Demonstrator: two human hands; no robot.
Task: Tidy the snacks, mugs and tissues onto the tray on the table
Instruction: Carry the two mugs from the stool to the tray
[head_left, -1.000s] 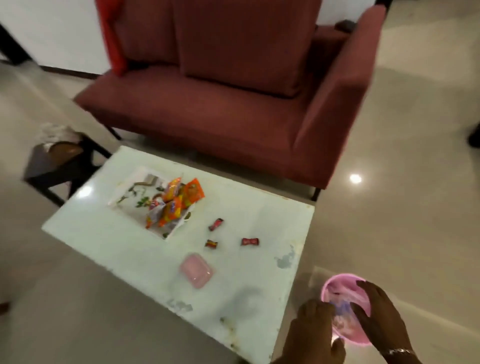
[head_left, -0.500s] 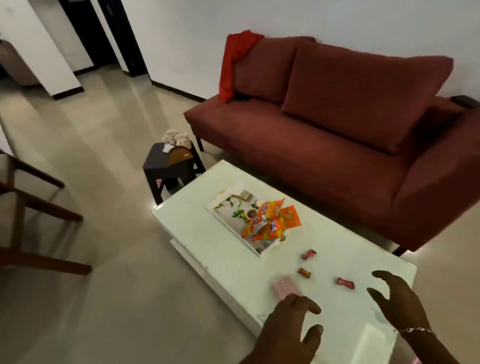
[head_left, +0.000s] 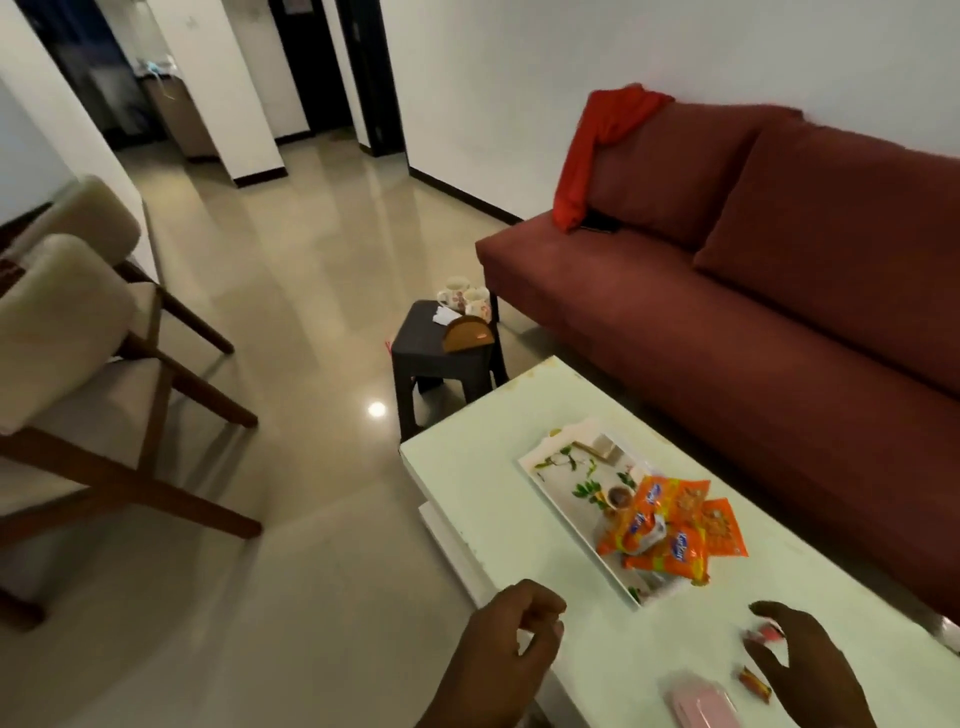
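Observation:
A white floral tray (head_left: 558, 467) lies on the white table (head_left: 498, 514), with several orange snack packets (head_left: 670, 530) piled at its near end. Two small red candies (head_left: 766, 633) (head_left: 753, 682) and a pink lid-like piece (head_left: 701, 704) lie on the table near me. Mugs (head_left: 465, 296) and a wooden tissue holder (head_left: 467, 332) with white tissues stand on a dark stool (head_left: 441, 358) beyond the table. My left hand (head_left: 504, 660) hovers at the table's near edge, fingers loosely curled, holding nothing. My right hand (head_left: 810, 670) spreads open just over the candies.
A dark red sofa (head_left: 727, 312) with a red cloth (head_left: 597, 150) over its back runs along the table's far side. Two cushioned wooden chairs (head_left: 78, 364) stand at the left. Glossy tiled floor stretches toward a hallway (head_left: 291, 119).
The view swung left and up from a pink bowl on the floor to the table and room. Both hands left the bowl and now hover open over the table's near end.

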